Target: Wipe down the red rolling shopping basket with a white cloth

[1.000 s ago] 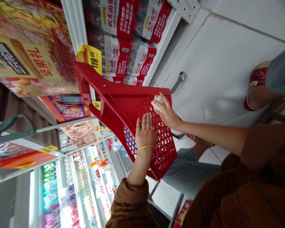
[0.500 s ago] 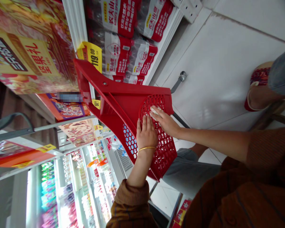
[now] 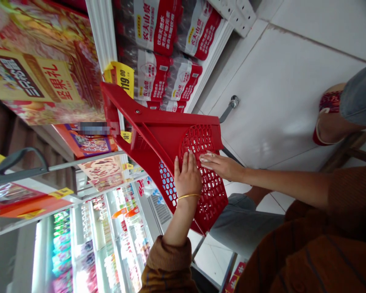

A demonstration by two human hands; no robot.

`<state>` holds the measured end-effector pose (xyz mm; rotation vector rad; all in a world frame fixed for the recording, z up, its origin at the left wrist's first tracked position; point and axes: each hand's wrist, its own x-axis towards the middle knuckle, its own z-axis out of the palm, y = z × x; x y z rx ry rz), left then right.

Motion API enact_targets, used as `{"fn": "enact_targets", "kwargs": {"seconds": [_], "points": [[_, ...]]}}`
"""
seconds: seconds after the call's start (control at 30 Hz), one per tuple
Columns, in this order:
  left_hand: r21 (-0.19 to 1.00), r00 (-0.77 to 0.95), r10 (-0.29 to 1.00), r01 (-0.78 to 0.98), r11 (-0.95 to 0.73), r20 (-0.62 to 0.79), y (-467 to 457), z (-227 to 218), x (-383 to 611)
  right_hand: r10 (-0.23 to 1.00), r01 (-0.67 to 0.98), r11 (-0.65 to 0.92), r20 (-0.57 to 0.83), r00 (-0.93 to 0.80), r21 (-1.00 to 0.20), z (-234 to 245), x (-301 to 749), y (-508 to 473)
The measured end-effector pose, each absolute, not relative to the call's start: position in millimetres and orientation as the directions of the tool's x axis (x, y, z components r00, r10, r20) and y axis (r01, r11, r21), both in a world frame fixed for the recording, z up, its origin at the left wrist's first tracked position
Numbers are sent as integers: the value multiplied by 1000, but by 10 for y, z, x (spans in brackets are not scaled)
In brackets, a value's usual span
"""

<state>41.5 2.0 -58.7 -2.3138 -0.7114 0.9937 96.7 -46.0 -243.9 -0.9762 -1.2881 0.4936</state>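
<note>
A red plastic shopping basket with honeycomb holes and a long grey pull handle lies tilted in front of me. My left hand, a gold bracelet at its wrist, rests flat against the holed panel with its fingers stretched out. Just beside it, my right hand presses a small whitish wiping cloth to the same panel. Most of that cloth is hidden under the fingers. A small wheel sticks out past the basket's edge.
Packs of bottled water fill the shelf at the top, with a yellow price tag. Boxed gift packs stand on the left. A lit cooler is below. My legs flank the basket over the tiled floor.
My right hand has slid a little down and to the right over the panel with the cloth, away from the left fingertips. The left hand stays on the basket. The view has shifted slightly.
</note>
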Motion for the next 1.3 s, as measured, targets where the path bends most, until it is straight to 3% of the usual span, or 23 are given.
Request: {"fn": "enact_targets", "kwargs": {"seconds": [0.2, 0.53, 1.1, 1.3], "points": [[-628, 624, 662, 331, -705, -414, -26, -557, 376, 769, 124, 365, 374, 519, -923, -2165, 1247, 92], [-593, 629, 663, 371, -715, -406, -62, -535, 354, 807, 64, 360, 345, 480, -931, -2072, 1059, 198], [-599, 645, 648, 349, -721, -405, -95, -487, 274, 824, 56, 476, 467, 320, -878, -2320, 768, -430], [-598, 658, 651, 363, -715, -378, -115, -481, 244, 807, -21, 368, 308, 503, -930, -2229, 1065, -95]]}}
